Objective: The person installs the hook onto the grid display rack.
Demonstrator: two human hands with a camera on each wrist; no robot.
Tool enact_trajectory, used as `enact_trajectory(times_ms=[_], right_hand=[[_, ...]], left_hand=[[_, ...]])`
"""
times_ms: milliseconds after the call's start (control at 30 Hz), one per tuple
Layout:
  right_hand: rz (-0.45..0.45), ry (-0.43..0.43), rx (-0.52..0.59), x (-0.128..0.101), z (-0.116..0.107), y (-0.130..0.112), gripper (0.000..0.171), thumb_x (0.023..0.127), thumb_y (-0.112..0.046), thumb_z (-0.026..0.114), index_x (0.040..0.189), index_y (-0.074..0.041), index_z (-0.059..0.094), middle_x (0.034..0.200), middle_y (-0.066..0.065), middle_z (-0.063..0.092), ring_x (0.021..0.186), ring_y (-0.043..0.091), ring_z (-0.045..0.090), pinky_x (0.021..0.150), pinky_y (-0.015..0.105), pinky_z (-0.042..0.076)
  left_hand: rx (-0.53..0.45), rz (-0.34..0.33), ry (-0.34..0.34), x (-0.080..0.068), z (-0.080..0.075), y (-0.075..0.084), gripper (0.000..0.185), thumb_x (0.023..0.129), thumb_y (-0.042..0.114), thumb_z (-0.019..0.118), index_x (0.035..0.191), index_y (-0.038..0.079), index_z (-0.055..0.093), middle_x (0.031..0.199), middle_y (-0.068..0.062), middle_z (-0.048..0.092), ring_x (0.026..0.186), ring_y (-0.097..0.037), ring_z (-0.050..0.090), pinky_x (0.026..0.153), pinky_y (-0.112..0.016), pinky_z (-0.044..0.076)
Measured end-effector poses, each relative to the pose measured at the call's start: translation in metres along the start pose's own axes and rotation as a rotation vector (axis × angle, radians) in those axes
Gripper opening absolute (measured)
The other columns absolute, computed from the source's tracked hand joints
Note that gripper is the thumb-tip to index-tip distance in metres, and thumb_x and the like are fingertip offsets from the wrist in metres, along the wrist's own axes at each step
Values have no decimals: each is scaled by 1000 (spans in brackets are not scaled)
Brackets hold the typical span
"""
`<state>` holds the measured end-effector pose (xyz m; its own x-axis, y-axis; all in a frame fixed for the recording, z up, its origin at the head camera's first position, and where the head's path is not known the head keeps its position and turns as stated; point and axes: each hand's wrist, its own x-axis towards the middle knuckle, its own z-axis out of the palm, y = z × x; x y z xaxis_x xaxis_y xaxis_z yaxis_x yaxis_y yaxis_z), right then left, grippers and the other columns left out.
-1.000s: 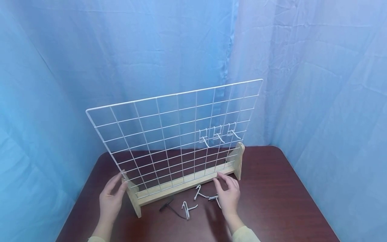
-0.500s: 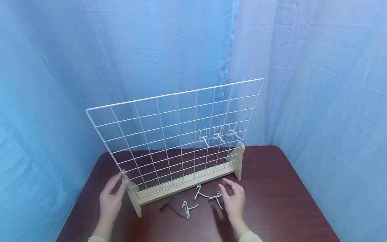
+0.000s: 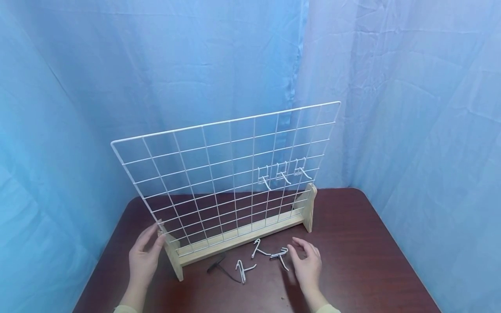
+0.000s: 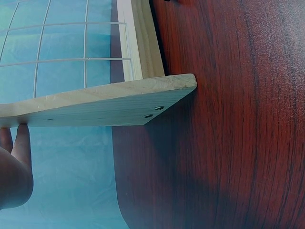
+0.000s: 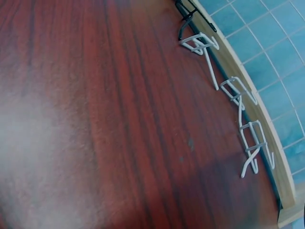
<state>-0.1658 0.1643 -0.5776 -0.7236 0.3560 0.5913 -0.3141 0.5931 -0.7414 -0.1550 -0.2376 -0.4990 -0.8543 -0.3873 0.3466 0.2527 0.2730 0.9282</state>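
Observation:
A white wire grid panel (image 3: 227,122) stands upright in a wooden stand (image 3: 242,239). My left hand (image 3: 142,256) pinches the top of the stand's left side piece; the left wrist view shows fingertips against that piece's outer face (image 4: 105,112). My right hand (image 3: 308,263) hovers over the table, thumb and fingers apart with nothing between them. Nearest to it lies a white wire hook (image 3: 278,254), close to the thumb. Two more white hooks (image 3: 256,249) (image 3: 242,273) and a black hook (image 3: 216,264) lie to its left. The right wrist view shows no hand.
Three white hooks (image 3: 283,176) hang in a row on the grid's right half. The dark red-brown table (image 3: 364,243) has rounded back corners. Blue curtains (image 3: 219,65) surround it at the back and sides. The stand's right side piece (image 3: 309,208) is nearest the back.
My right hand has drawn back from the stand's base board, right and toward me, uncovering the hook beside it. The left hand has stayed on the stand.

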Motion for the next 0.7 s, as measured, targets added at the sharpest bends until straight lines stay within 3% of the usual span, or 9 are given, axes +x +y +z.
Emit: enact_trajectory(times_ms=[233,433,700], right_hand=[[75,-35,-51,-7,-5,5,28,70,3,86,94,-5,75,86,6,73,80,25,61,72,28,43],[85,-76,-87,-15,-7,10,27,69,1,88,93,-6,76,87,6,74,84,27,60,75,29,43],[116,-162,-158,-25,-6,13,28,70,-2,88,94,-7,76,91,5,73,91,29,59,80,33,42]], left_hand=[[25,-4,-5,0,-1,1,38,91,-7,65,129,0,63,121,21,58,116,4,50,90,-8,48],[37,4,-8,-1,-1,1,37,92,-6,65,129,0,63,121,22,58,116,4,50,90,-9,48],[21,23,-1,0,-1,0,38,92,-8,64,128,4,65,123,11,62,115,3,52,90,-10,49]])
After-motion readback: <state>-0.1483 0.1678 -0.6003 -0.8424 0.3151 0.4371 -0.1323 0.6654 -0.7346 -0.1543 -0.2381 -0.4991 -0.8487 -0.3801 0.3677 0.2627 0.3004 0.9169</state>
